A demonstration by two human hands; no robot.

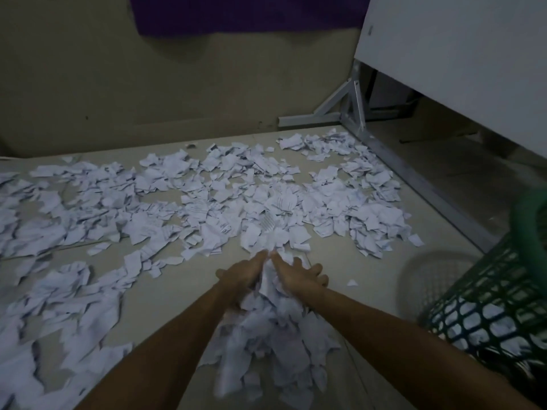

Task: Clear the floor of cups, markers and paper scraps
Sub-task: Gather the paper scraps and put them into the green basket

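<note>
Both hands met at the lower middle of the frame, the left hand (241, 275) and the right hand (299, 276) pressed toward each other with a thick bunch of scraps (266, 329) squeezed between the palms; the fingers lay fairly straight along the paper, fingertips nearly touching at the top, and more torn pieces spilled down between the forearms toward the bottom edge. The rest of the paper (207, 196) lay strewn over the floor (165, 279) in a wide band across the middle of the frame, from the left edge to the metal frame at the right, with another heap (53, 315) in the lower left. At the right edge stood a green basket (488, 294) with a lattice wall, and white scraps showed through its mesh near the bottom. Just left of it a pale round shape (435, 276) was too blurred to name. A white panel (461, 54) filled the upper right, with a grey metal bracket (346, 108) under it reaching down to the floor. A beige wall (118, 84) ran behind the paper, and a dark purple cloth (236, 13) hung at the top middle. The whole scene was dim
</note>
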